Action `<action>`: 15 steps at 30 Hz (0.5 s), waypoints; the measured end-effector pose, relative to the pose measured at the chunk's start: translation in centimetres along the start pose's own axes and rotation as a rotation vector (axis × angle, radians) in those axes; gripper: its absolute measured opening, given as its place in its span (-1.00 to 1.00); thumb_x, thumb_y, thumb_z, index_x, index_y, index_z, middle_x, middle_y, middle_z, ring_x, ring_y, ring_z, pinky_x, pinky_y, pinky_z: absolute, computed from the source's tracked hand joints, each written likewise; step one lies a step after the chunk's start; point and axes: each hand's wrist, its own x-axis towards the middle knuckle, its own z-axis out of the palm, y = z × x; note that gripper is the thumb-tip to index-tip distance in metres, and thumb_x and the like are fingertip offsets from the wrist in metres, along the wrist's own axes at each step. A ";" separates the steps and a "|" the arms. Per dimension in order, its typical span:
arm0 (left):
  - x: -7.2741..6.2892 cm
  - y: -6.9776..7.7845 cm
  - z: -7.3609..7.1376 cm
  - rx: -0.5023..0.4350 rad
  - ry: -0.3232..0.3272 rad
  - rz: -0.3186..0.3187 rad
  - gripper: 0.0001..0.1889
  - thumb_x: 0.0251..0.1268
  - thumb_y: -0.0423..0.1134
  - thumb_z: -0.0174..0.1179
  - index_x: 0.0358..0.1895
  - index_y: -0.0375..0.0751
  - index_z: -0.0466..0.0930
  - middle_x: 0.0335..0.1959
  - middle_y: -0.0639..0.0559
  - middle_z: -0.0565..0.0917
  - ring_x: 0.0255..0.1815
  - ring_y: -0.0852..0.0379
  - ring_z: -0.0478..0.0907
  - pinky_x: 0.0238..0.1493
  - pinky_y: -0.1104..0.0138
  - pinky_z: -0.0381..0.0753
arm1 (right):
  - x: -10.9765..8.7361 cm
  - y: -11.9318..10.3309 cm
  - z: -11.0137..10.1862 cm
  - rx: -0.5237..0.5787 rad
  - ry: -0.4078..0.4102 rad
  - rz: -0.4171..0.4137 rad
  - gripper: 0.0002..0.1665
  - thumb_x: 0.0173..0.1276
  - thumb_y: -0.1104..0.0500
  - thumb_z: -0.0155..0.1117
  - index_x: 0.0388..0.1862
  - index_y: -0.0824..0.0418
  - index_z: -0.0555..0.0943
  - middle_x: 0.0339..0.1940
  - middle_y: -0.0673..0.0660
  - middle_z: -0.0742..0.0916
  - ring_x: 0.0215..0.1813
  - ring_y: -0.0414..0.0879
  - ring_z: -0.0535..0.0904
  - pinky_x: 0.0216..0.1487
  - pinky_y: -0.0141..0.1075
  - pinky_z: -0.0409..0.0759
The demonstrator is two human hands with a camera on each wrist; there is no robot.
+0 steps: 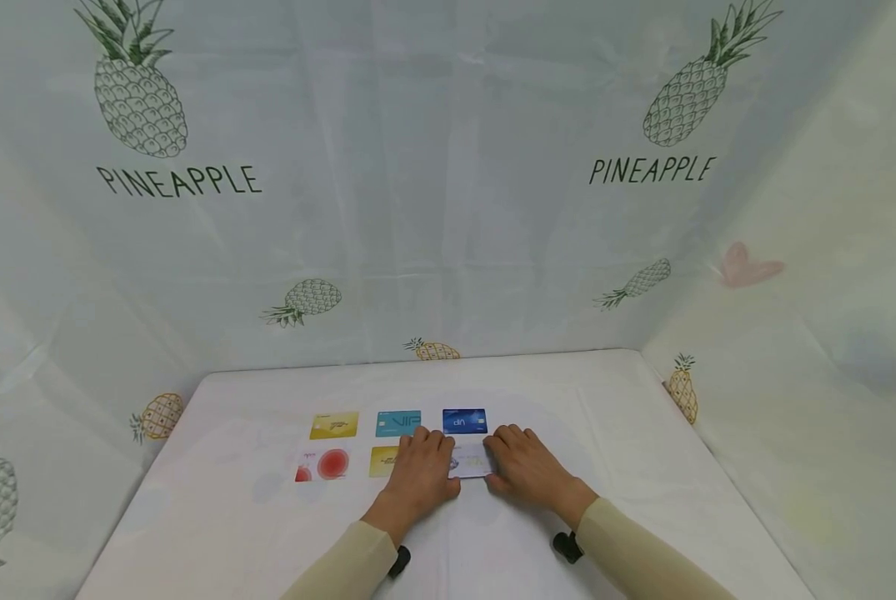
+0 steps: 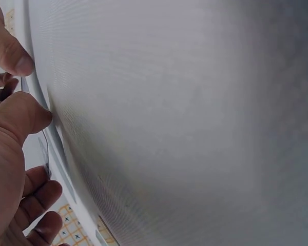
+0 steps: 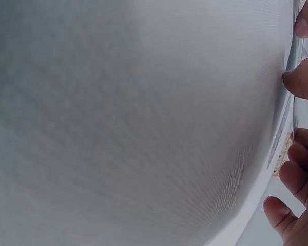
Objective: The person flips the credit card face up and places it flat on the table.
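Observation:
Both of my hands are at a pale card [image 1: 471,461] in the front row, at its right end. My left hand [image 1: 422,471] pinches the card's left end between thumb and fingers, and partly covers a yellow card [image 1: 382,462] beside it. On the opposite end my right hand [image 1: 526,468] pinches the card likewise. In the left wrist view the left thumb [image 2: 28,115] lies at the card's near edge, close over the table. The right thumb [image 3: 300,79] is at that edge in the right wrist view.
Behind the hands lie a second yellow card [image 1: 333,425], a teal VIP card [image 1: 398,423] and a blue VIP card [image 1: 465,422], which is upside down. A white card with red circles [image 1: 323,465] lies front left. The white-covered table [image 1: 605,392] meets pineapple-printed curtains [image 1: 432,208].

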 end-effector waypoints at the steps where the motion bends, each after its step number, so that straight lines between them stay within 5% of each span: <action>1: 0.0 0.0 0.0 0.003 0.001 0.000 -0.32 0.23 0.22 0.43 0.28 -0.14 0.61 0.10 -0.02 0.68 0.06 -0.04 0.41 0.03 0.08 0.39 | 0.0 0.0 0.0 0.002 -0.002 0.002 -0.34 0.33 -0.19 0.48 0.20 0.23 0.62 0.04 0.05 0.66 0.03 -0.06 0.53 -0.01 -0.19 0.53; 15: -0.1 0.2 -0.2 0.011 -0.004 -0.002 -0.33 0.28 0.18 0.41 0.33 -0.15 0.60 0.18 -0.03 0.68 0.11 -0.05 0.43 0.12 0.04 0.47 | 0.2 0.0 0.3 0.010 -0.005 0.016 -0.35 0.34 -0.19 0.48 0.19 0.23 0.62 0.01 0.06 0.67 0.01 -0.06 0.55 -0.01 -0.18 0.55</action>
